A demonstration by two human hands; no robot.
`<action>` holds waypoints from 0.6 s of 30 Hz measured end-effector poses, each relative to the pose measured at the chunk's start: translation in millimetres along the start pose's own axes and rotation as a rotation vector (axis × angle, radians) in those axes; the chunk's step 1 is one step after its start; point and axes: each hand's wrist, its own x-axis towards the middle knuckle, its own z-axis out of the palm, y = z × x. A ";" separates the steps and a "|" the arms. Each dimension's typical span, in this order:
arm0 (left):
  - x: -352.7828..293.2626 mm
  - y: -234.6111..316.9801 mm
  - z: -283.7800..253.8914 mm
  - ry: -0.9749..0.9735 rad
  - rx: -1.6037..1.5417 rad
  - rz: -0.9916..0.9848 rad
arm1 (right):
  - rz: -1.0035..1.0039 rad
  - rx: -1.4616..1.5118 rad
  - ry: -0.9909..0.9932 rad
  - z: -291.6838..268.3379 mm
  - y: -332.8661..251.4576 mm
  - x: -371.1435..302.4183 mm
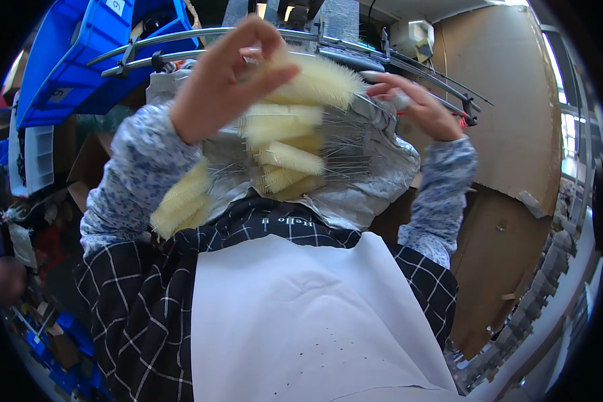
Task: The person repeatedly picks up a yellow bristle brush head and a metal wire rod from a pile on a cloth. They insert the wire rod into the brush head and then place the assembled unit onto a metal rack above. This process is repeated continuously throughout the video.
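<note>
My left hand (231, 80) is raised at the upper middle, blurred by motion, its thumb and fingers curled about the left end of a pale yellow cylindrical bristle brush (325, 82). Off that brush's right end is my right hand (422, 107), fingers stretched out to the left and a white cover on one fingertip. Whether it touches a thin wire there I cannot tell. Below lie several more such brushes (291, 159) in a pile, their wire stems (355, 164) pointing right over a grey, crumpled cover (382, 191). Further brushes (184, 201) rest by my left forearm.
Metal rails (295, 35) cross behind my hands, with a machine (295, 10) beyond them. Blue bins (80, 60) stand at the upper left. Large cardboard sheets (499, 107) are on the right. A white apron (301, 301) covers my lap.
</note>
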 end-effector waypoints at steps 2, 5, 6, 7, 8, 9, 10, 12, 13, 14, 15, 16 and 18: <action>-8.0 -15.6 12.4 -0.027 0.382 0.269 | -0.120 0.063 -0.027 51.6 -26.7 19.9; -36.8 -0.1 19.5 0.017 0.312 0.107 | -0.066 0.188 -0.069 93.4 -38.2 39.9; -47.0 4.7 18.6 0.114 0.280 0.058 | -0.054 0.180 -0.055 95.6 -34.7 46.1; -59.3 10.6 15.5 0.211 0.243 0.007 | -0.037 0.173 -0.040 94.8 -31.9 50.4; -78.9 18.7 5.9 0.090 0.408 -0.112 | -0.093 0.013 0.105 83.5 -25.7 56.7; -99.3 28.6 -5.5 -0.027 0.573 -0.234 | -0.155 -0.005 0.210 63.8 -12.6 65.3; -119.4 32.5 -9.3 -0.246 0.673 -0.346 | -0.109 0.339 0.373 48.5 8.4 71.9; -164.7 28.6 -6.8 -0.590 0.958 -0.410 | -0.058 -0.723 0.817 11.8 35.5 85.6; -183.9 23.5 -3.9 -0.620 1.066 -0.395 | -0.083 -0.792 0.890 -1.6 61.6 91.4; -198.7 19.1 0.6 -0.629 1.163 -0.402 | -0.041 -0.812 0.866 -5.3 73.5 99.5; -209.8 17.4 6.3 -0.613 1.226 -0.460 | -0.005 -0.826 0.838 -7.0 81.0 108.7; -218.6 14.8 11.4 -0.591 1.289 -0.524 | 0.025 -0.839 0.805 -5.6 80.7 116.0; -226.9 2.1 13.5 -0.529 1.348 -0.506 | 0.063 -0.847 0.791 -5.5 77.6 123.7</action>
